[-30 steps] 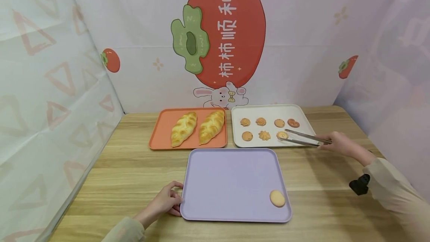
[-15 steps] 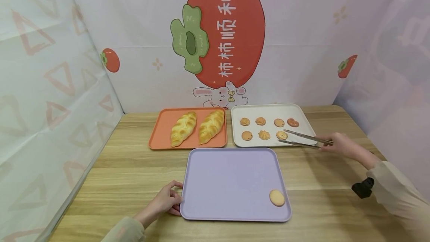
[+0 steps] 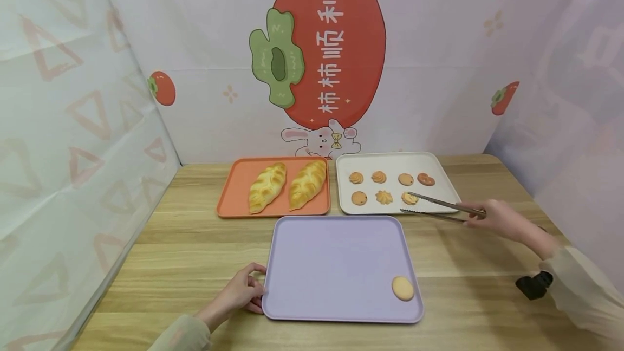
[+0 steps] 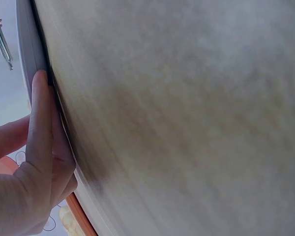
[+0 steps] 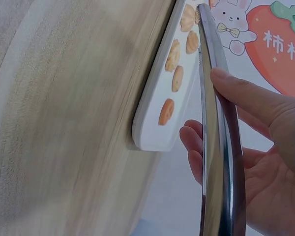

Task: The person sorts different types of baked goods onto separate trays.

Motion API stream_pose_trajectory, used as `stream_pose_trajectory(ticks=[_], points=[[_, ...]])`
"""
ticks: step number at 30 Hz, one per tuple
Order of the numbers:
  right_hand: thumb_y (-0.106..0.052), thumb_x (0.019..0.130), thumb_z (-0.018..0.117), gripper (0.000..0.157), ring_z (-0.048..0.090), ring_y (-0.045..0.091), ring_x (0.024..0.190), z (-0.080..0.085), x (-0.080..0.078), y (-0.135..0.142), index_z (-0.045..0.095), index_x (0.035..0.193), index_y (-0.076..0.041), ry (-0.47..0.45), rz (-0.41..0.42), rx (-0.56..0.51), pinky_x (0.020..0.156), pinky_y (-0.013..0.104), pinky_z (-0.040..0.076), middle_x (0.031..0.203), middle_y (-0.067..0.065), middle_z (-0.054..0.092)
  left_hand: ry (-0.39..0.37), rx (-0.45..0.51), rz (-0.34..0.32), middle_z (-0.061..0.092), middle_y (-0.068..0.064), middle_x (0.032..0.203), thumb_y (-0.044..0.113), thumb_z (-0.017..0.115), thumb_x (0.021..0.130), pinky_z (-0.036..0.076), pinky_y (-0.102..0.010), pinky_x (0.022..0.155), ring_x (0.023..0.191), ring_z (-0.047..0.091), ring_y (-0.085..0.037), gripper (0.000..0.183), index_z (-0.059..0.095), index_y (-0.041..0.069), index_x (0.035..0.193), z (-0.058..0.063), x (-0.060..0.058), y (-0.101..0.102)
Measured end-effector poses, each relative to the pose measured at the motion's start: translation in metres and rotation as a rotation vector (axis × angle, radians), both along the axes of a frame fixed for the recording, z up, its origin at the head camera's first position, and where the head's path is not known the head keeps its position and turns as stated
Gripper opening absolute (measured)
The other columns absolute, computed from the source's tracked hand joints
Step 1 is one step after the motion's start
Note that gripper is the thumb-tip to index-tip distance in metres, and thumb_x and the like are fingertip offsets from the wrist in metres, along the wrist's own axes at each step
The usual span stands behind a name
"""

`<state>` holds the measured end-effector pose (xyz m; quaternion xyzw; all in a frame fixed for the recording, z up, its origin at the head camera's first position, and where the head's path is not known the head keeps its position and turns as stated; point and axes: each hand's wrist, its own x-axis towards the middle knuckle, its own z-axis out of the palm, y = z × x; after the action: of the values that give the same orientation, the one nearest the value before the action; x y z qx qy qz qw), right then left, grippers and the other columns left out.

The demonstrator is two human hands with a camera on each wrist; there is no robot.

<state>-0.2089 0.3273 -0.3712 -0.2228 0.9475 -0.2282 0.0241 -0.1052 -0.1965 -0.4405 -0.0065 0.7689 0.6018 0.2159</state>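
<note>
My right hand [image 3: 494, 217] grips metal tongs [image 3: 441, 201], their arms spread apart. One tip lies over a round cookie with a pale swirl [image 3: 409, 198] in the near row of the white tray [image 3: 397, 158]; the other is at that tray's near rim. In the right wrist view, thumb and fingers press the tongs [image 5: 219, 54] from opposite sides. My left hand [image 3: 240, 290] touches the left edge of the lilac tray [image 3: 336, 264]; the left wrist view has one finger [image 4: 40, 108] straight against its outer wall. An oval cookie [image 3: 402, 288] lies in the lilac tray's near right corner.
An orange tray [image 3: 237, 191] with two braided loaves stands at the back, left of the white tray. The white tray holds several other cookies, including a brown pretzel-shaped one [image 3: 426, 179]. Patterned cloth [image 3: 209, 118] walls in the wooden table [image 3: 195, 242].
My right hand and the tongs have shifted slightly nearer to me, their tips sliding to the near side of the swirl cookie. That cookie and my left hand have kept their places.
</note>
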Motion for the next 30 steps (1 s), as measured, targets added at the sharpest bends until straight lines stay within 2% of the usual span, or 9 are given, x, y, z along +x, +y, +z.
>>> stream_pose_trajectory(ticks=[7, 10, 14, 17, 21, 24, 30], points=[[-0.011, 0.073, 0.069, 0.040, 0.050, -0.001, 0.071, -0.001, 0.011, -0.003, 0.059, 0.109, 0.005, 0.062, 0.055, -0.054, 0.049, 0.018, 0.041, 0.095, 0.016, 0.063, -0.001, 0.000, -0.002, 0.052, -0.009, 0.070, -0.009, 0.048, 0.078, 0.055, -0.036, 0.048, 0.051, 0.056, -0.016, 0.041, 0.031, -0.011, 0.115, -0.001, 0.000, -0.001], [-0.011, 0.073, 0.069, 0.040, 0.049, -0.001, 0.068, -0.002, 0.016, -0.004, 0.060, 0.108, 0.005, 0.070, 0.063, -0.066, 0.048, 0.018, 0.042, 0.088, 0.011, 0.063, 0.000, 0.002, -0.003, 0.052, -0.008, 0.070, -0.010, 0.048, 0.078, 0.055, -0.036, 0.049, 0.051, 0.056, -0.016, 0.041, 0.031, -0.011, 0.115, -0.001, 0.000, -0.001], [-0.016, 0.075, 0.068, 0.042, 0.046, -0.001, 0.065, 0.000, 0.023, -0.007, 0.059, 0.111, 0.003, 0.010, 0.042, -0.050, 0.047, 0.019, 0.041, 0.080, -0.001, 0.059, 0.001, 0.004, -0.005, 0.052, -0.008, 0.069, -0.010, 0.048, 0.078, 0.055, -0.036, 0.049, 0.050, 0.056, -0.016, 0.041, 0.032, -0.011, 0.115, -0.001, 0.000, -0.001], [-0.019, 0.075, 0.068, 0.044, 0.047, -0.002, 0.067, 0.000, 0.028, -0.009, 0.058, 0.113, 0.002, -0.007, 0.036, -0.036, 0.048, 0.020, 0.042, 0.082, -0.001, 0.059, 0.000, 0.007, -0.005, 0.052, -0.008, 0.069, -0.010, 0.048, 0.078, 0.055, -0.036, 0.049, 0.050, 0.056, -0.015, 0.041, 0.031, -0.011, 0.115, 0.000, 0.000, 0.000], [-0.019, 0.074, 0.069, 0.044, 0.047, -0.003, 0.068, 0.000, 0.033, -0.012, 0.059, 0.111, 0.001, 0.024, 0.049, -0.027, 0.050, 0.019, 0.044, 0.083, -0.002, 0.059, -0.001, 0.007, -0.004, 0.052, -0.008, 0.070, -0.010, 0.048, 0.078, 0.055, -0.035, 0.049, 0.050, 0.056, -0.015, 0.041, 0.031, -0.011, 0.115, 0.001, 0.000, 0.000], [-0.021, 0.074, 0.069, 0.044, 0.046, -0.003, 0.067, 0.001, 0.037, -0.013, 0.059, 0.111, 0.001, 0.015, 0.057, -0.022, 0.049, 0.019, 0.043, 0.081, -0.005, 0.058, -0.001, 0.005, -0.003, 0.052, -0.008, 0.070, -0.010, 0.047, 0.078, 0.055, -0.035, 0.049, 0.051, 0.056, -0.015, 0.040, 0.031, -0.011, 0.115, 0.001, 0.000, 0.000], [-0.021, 0.074, 0.068, 0.043, 0.048, -0.004, 0.069, 0.002, 0.042, -0.015, 0.059, 0.111, 0.000, 0.035, 0.127, -0.020, 0.052, 0.019, 0.045, 0.081, -0.008, 0.059, -0.001, 0.003, -0.004, 0.052, -0.008, 0.070, -0.010, 0.047, 0.078, 0.055, -0.035, 0.049, 0.051, 0.056, -0.015, 0.040, 0.031, -0.011, 0.115, 0.001, 0.000, 0.000]])
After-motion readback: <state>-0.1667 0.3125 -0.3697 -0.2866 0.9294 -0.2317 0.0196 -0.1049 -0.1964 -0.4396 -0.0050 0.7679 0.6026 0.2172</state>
